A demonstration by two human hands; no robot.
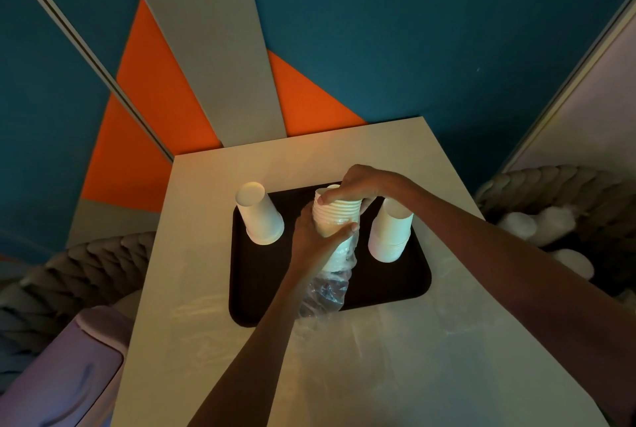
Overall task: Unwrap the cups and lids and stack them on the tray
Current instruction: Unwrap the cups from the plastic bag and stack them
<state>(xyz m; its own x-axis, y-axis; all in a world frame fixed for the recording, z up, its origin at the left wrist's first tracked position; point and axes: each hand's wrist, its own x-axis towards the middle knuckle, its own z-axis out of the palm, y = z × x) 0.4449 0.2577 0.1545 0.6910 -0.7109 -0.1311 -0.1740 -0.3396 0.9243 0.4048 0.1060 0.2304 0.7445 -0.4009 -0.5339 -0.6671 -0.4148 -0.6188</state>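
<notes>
White table [413, 340], item list. One plastic sleeve [327, 289], crumpled, trails nearside of my left hand [309, 237], which grips the wrapped stack [335, 216] at the sleeve's edge. My right hand [358, 182], just beyond, grasps that stack's bare end. My judgement: hold the cups firm and draw the sleeve back steadily. One black tray [395, 282] beneath. Two upturned stacks stand on it: left stack [260, 216] and right stack [390, 234], flanking my hands. Lids on the tray: none discernible.

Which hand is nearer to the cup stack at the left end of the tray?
Left. The left hand grips the middle stack just right of the left cup stack; the right hand grips the middle stack's top, farther right.
</notes>
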